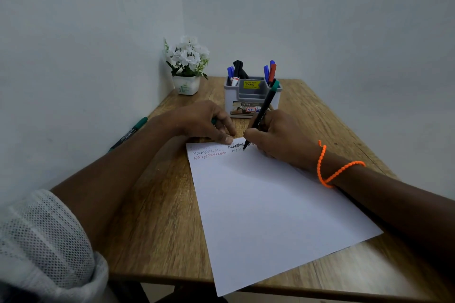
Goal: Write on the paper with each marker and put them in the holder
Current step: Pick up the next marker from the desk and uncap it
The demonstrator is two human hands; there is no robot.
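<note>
Fingers of the right hand [275,135] pinch a green marker [262,113], tip on the paper's [270,204] far edge; the left hand [204,123], curled round what seems its cap, pins the sheet. Just behind stands the holder [252,96]; another green marker [129,133] lies at the worktop's [152,216] left edge.

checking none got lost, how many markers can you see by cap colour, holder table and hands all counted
blue: 3, in the holder, at
red: 1
black: 1
green: 2, one in the right hand at, one on the table's left edge
total: 7
</note>
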